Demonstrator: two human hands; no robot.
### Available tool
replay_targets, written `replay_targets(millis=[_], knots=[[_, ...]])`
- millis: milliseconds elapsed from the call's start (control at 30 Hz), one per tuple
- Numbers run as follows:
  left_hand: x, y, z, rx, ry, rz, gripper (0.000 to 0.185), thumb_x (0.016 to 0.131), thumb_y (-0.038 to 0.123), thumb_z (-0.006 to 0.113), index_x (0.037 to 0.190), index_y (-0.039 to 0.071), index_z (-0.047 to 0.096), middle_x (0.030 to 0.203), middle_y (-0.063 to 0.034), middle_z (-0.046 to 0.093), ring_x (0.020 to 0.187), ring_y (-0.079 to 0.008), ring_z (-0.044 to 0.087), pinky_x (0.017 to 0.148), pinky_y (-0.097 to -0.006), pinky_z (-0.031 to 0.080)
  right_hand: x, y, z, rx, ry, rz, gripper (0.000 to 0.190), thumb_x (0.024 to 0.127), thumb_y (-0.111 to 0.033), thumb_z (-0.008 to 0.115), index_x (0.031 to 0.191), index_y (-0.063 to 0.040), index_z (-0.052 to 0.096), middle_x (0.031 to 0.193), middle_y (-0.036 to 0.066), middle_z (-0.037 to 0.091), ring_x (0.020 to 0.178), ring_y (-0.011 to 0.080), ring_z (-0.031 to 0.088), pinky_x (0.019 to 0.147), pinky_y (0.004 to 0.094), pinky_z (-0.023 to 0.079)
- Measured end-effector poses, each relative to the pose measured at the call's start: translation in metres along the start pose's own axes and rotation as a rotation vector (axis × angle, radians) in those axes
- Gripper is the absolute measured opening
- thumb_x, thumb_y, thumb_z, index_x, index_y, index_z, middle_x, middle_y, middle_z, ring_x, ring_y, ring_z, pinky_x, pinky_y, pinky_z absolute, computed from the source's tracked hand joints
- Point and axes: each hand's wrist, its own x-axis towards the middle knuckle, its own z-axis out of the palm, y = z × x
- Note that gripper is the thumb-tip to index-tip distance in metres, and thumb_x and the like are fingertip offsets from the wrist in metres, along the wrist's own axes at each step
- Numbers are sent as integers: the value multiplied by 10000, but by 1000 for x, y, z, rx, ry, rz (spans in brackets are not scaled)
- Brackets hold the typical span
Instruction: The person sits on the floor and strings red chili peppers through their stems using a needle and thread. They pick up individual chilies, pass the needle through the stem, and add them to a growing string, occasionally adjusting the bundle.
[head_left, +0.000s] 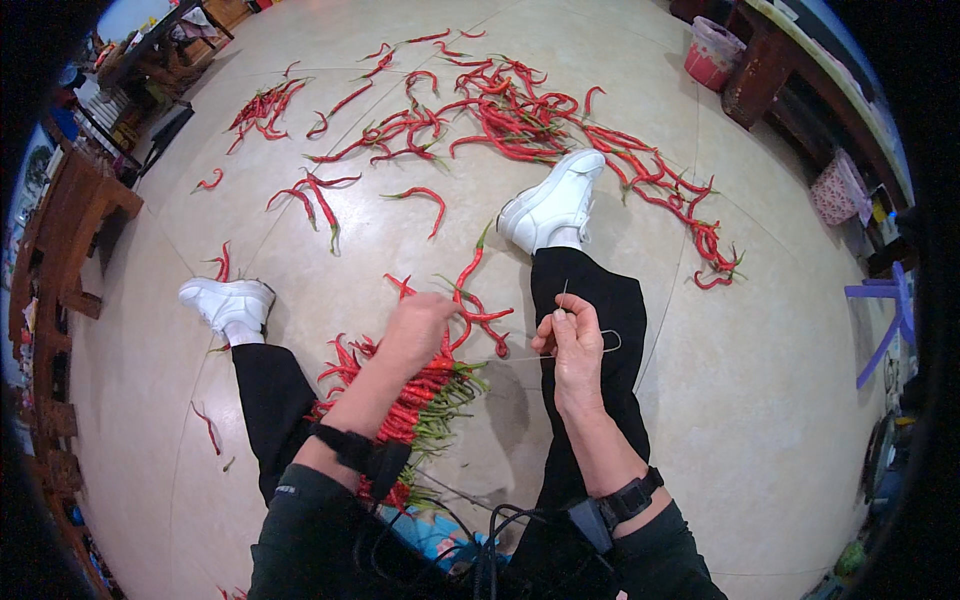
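Observation:
My right hand (574, 334) pinches a thin needle (565, 291) that points up from the fingertips. A pale thread (517, 359) runs from this hand leftward to a dense row of red chili peppers (409, 401) with green stems, and a loop of it stands out at the hand's right. My left hand (422, 322) is over the upper end of that row, fingers towards several loose red chilies (484, 315) on the floor; its fingertips are blurred and partly hidden, so whether it holds a chili cannot be told. The row lies between my legs, partly behind my left forearm.
A large heap of red chilies (517, 124) spreads over the tiled floor beyond my white shoes (555, 199). A smaller pile (266, 109) lies at the upper left. Wooden furniture (90, 217) lines the left side. Waste bins (712, 56) and a purple stool (889, 322) stand at the right.

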Motion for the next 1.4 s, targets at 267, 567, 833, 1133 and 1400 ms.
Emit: replay_targets(millis=[267,567,833,1133,1400], knots=[[18,17,70,466,-20,-28,105,732,144,543,793,114,624,829,-39,577,881,-198,542,854,-394,351,1,-4,1,21,-41,100,120,908,-156,469,981,-64,490,689,6,531,567,69,479,539,206,402],[27,25,20,-294,290,-317,207,792,156,593,975,60,613,889,-62,621,807,-231,590,936,-433,366,4,-3,-4,-9,-46,145,167,896,-162,457,995,-31,488,706,34,560,587,97,517,546,238,421],[-36,25,-48,-1259,419,-763,200,895,119,484,1056,10,532,930,-64,597,853,-147,588,723,-274,488,4,12,-6,-50,-172,344,90,890,-184,500,914,-99,516,805,25,610,624,73,539,569,205,406],[-145,53,-24,-1676,314,-868,173,869,76,523,1029,16,548,939,-77,610,861,-185,601,777,-344,516,0,8,-2,100,-480,493,65,882,-129,505,919,-81,529,960,69,614,680,85,561,618,228,462],[-146,72,-31,-238,518,-692,416,797,53,550,1194,-27,455,1128,-141,515,1062,-248,504,928,-335,387,-11,16,6,-19,-639,531,90,878,-151,527,904,-66,540,865,48,622,655,93,595,642,230,490]])
